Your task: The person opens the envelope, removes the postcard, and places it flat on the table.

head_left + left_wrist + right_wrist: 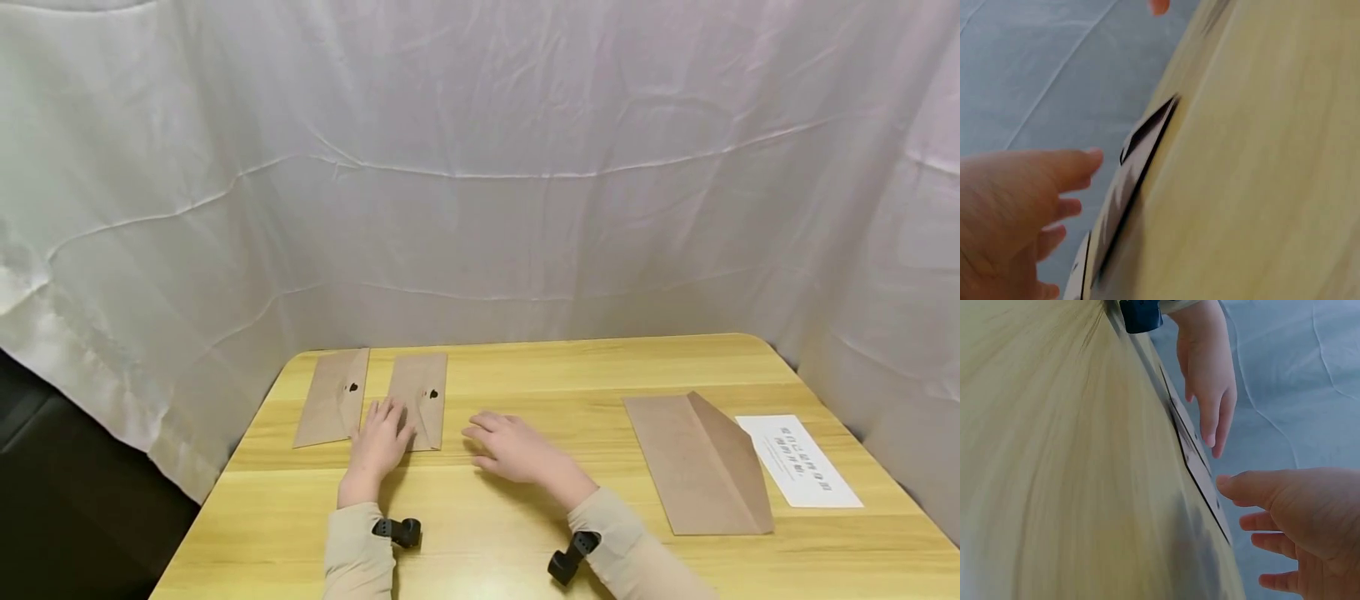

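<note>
Two brown paper envelopes with folded flaps lie at the back left, an outer envelope (330, 400) and an inner envelope (429, 375), each bearing a small dark mark. Fingers loosely spread, my left hand (378, 446) is over the near-left edge of the inner one; the left wrist view shows a gap between hand and envelope (1132, 181). My right hand (517, 450) hovers with relaxed fingers over the table, to the right of that envelope, holding nothing. In the right wrist view both the left hand (1210, 381) and the right hand (1310, 519) appear above the envelopes.
At the right lies a larger-looking brown envelope (693, 475) with its flap unfolded. Beside it is a white card (798, 461) printed with dark characters. A pale curtain (510, 233) surrounds the wooden table (480, 550) at the back and sides.
</note>
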Motion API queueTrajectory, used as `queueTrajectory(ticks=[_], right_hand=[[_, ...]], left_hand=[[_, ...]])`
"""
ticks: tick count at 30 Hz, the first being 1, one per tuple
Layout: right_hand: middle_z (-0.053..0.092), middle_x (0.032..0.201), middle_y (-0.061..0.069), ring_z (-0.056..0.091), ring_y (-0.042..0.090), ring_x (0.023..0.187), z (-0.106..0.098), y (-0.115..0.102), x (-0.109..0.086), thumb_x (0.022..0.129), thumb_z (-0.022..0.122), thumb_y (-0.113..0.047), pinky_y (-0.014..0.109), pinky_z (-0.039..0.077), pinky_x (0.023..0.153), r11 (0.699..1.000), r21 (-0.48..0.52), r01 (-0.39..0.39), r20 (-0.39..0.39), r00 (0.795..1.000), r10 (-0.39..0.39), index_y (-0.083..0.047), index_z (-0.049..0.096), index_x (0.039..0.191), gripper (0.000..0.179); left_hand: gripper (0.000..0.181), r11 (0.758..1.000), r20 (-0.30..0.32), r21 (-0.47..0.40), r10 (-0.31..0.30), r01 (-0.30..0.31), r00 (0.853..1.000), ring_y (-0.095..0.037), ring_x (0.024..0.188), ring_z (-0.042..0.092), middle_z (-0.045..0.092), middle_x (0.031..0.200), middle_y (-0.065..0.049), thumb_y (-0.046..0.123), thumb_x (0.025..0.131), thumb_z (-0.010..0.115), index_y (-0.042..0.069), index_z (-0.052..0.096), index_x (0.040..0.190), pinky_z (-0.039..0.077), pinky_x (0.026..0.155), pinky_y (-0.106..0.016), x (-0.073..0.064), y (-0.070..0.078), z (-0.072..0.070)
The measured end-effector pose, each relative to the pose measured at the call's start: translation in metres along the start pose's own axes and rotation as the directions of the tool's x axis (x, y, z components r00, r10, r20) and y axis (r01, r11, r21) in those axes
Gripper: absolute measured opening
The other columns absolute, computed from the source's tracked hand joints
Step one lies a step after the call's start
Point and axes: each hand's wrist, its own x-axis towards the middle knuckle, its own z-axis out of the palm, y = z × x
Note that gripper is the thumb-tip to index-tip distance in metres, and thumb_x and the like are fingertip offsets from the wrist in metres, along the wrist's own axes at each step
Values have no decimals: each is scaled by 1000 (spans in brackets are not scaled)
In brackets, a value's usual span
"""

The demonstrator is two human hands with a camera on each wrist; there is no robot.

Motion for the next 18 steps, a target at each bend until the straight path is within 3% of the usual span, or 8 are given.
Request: queueTrajectory(ticks=[3, 7, 18], right_hand=[[45, 151, 12, 40, 31, 141, 6, -7, 10, 97, 56, -38, 53, 36, 113, 1000, -21, -6, 17, 1000, 6, -13, 49, 143, 53], [42, 154, 8, 37, 29, 144, 11, -16, 23, 98, 53, -40, 52, 34, 115, 1000, -26, -15, 60, 998, 16, -16, 46, 146, 54], [35, 158, -2, 31, 20, 148, 26, -34, 45, 100, 47, -45, 50, 33, 116, 997, -26, -73, 153, 985, 76, -24, 41, 149, 54]], left_hand=[[54, 998, 91, 40, -41, 37, 995, -41, 149, 17, 26, 160, -18, 31, 103, 45, 7, 36, 151, 8, 112, -74, -1, -3, 2], [53, 996, 156, 73, -59, 48, 986, -41, 149, 18, 23, 160, -19, 28, 104, 41, 6, 33, 152, 6, 112, -75, -1, -4, 3], [55, 994, 196, 91, -69, 52, 978, -41, 149, 18, 21, 160, -21, 27, 104, 40, 4, 30, 152, 6, 113, -74, 0, -1, 1]])
